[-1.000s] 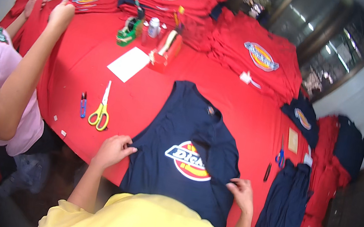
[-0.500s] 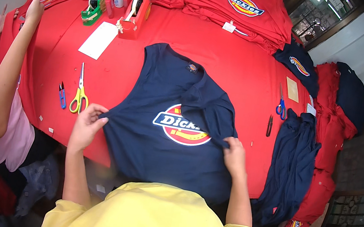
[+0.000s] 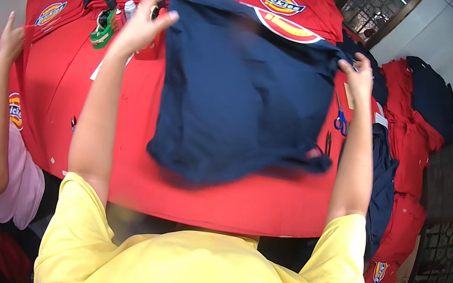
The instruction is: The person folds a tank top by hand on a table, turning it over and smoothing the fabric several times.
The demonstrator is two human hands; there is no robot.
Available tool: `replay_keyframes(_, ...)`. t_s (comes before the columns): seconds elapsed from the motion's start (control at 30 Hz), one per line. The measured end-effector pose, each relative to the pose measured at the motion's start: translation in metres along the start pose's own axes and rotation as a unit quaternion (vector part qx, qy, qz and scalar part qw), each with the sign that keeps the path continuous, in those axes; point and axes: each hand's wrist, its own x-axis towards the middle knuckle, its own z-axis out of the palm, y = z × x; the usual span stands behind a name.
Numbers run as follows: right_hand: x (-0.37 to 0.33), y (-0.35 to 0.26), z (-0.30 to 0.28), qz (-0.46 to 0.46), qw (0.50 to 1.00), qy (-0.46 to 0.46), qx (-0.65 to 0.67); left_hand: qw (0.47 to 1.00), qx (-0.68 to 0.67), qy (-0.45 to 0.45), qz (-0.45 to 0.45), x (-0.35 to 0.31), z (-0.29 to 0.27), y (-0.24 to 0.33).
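a navy shirt [image 3: 240, 96] is spreading between the person's two hands, over the middle of the red-covered worktop [image 3: 215, 208]. its lower edge is blurring and trailing toward the person; whether it is touching the cloth cannot be told. part of a red and yellow emblem is showing along its top.

the left hand [image 3: 146, 23] is meeting the shirt's upper left edge, and its grip is standing wide, with thumb and fingers well apart. the right hand [image 3: 359, 78] is touching the upper right corner with bent fingers; whether its grip is pinching the fabric cannot be told.

blue-handled scissors [image 3: 340, 115] and dark snips [image 3: 328, 140] are lying just right of the shirt, near a crumpled navy garment [image 3: 384, 186]. a green tape dispenser [image 3: 100, 36] is standing beyond the left forearm. folded red shirts [image 3: 321, 7] are piling along the far side. at far left, a co-worker's hand [image 3: 13, 40] is handling a red shirt [image 3: 16, 106].
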Motion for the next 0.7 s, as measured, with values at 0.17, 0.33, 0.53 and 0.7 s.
replay_keyframes(0.17, -0.169, 0.010, 0.010, 0.019, 0.952, -0.267, -0.148, 0.898, 0.252, -0.354, -0.076, -0.150, 0.071, -0.025)
replay_keyframes(0.33, -0.293, 0.100, -0.006, 0.097, 0.987, -0.119, -0.051, 0.979, 0.136, -0.151, -0.024, -0.239, 0.069, -0.043)
replay_keyframes(0.53, -0.282, 0.082, 0.001, 0.091, 0.987, -0.122, -0.048, 0.987, 0.143, -0.068, 0.017, -0.231, 0.055, -0.057)
replay_keyframes(0.7, -0.253, 0.067, -0.014, 0.013, 0.999, 0.037, -0.037, 0.974, 0.211, 0.069, -0.052, -0.224, 0.044, -0.048)
